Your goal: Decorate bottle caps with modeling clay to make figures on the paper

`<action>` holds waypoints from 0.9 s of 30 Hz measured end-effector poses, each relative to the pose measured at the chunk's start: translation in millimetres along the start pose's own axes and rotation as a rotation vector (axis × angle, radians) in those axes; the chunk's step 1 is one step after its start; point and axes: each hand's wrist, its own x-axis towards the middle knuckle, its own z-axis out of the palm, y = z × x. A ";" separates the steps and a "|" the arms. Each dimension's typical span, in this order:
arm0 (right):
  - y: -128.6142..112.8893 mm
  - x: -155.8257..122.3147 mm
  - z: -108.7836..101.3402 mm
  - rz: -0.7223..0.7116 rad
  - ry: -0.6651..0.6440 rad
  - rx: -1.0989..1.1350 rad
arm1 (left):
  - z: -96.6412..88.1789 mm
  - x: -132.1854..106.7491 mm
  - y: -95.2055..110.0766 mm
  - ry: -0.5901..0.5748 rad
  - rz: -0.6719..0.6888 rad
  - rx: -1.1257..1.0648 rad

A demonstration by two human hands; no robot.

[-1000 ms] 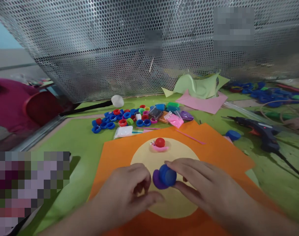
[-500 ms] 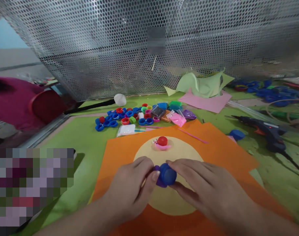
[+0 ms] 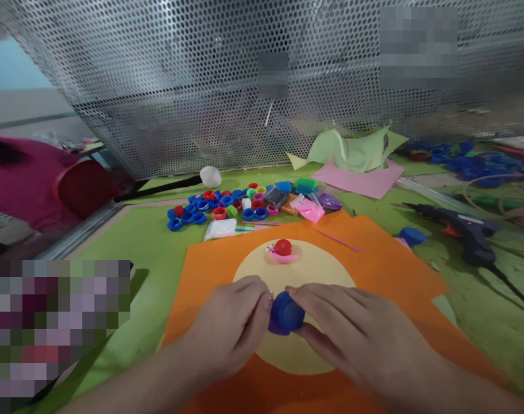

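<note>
Between my two hands is a blue bottle cap (image 3: 291,311) with a strip of purple modelling clay (image 3: 278,329) under it. The fingers of my right hand (image 3: 352,325) grip the cap from the right, thumb below and index finger on top. At the cap's left side, my left hand (image 3: 231,325) has thumb and index finger pinched together, apparently on the end of the clay, which they hide. Just beyond sits a small snail (image 3: 283,257) with a pink clay body and a red cap for its shell. It rests on a pale yellow paper circle (image 3: 326,267) over orange paper (image 3: 205,270).
Several coloured caps (image 3: 227,201) lie at the back beside bagged clay (image 3: 309,208). On the right are a glue gun (image 3: 469,230) with a cord and a blue cap (image 3: 412,236). Crumpled green sheets (image 3: 352,149) stand before a perforated metal screen (image 3: 193,103). A person in magenta (image 3: 24,178) is at left.
The blue cap has shifted slightly left and down. My left fingertips now cover the purple clay end that showed before. My right hand keeps its grip on the cap.
</note>
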 end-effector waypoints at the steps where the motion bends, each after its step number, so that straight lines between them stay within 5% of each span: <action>1: -0.2 0.4 -0.5 0.006 0.004 0.009 | -0.1 0.0 0.1 0.000 0.000 -0.006; 14: 1.3 -3.2 -4.7 0.119 0.007 0.139 | -20.1 -6.7 -19.3 0.062 0.167 -0.216; 19: 1.2 -5.2 -4.7 0.093 0.047 0.099 | -15.9 -6.9 -19.7 0.000 0.115 -0.298; 27: 1.7 0.3 -4.4 0.078 0.070 0.094 | -9.3 -3.4 -23.6 0.067 0.245 -0.435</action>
